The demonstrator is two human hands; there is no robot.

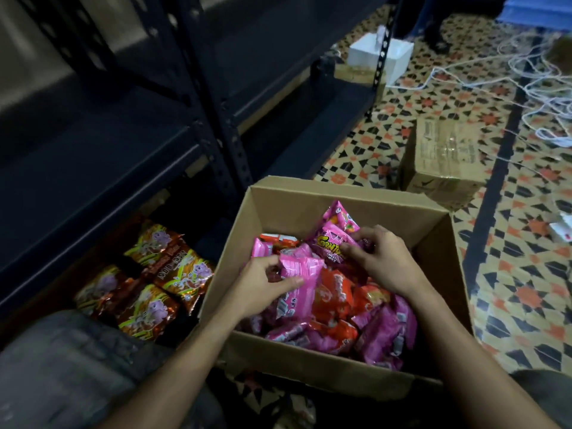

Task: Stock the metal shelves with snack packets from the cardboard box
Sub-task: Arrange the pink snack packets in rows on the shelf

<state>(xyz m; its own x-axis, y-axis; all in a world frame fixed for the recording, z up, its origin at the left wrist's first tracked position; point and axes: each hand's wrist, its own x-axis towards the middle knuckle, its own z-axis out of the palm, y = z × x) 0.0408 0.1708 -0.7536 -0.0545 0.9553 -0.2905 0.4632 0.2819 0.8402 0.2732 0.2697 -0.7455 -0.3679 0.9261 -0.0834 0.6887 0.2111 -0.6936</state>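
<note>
**Both grips down in the snack box**

Crouches on the patterned tile floor [526, 274] in front of the metal shelves [213, 144], with one grey-clad knee [77, 366] at lower left. Reaches both bare forearms into the open cardboard box [309, 199], set on the floor just beside the shelves' front post and heaped with pink and orange snack packets [337, 295].

Pinches a folded pink packet [298, 269] with the left grip [263, 286], thumb over the top edge, fingers curled underneath. Closes the right grip [383, 261] round the edge of a yellow-lettered pink packet [329, 243], tilted up toward the box's far wall.

On the bottom shelf, left of the box: brown-and-orange packets [148, 280] lying flat and overlapping one another.

Beyond the box, on the floor: a closed carton [442, 156], well apart from the hands. Farther back, a white box [380, 57] by the far shelf post, and tangled white cords [541, 72] at upper right.
</note>
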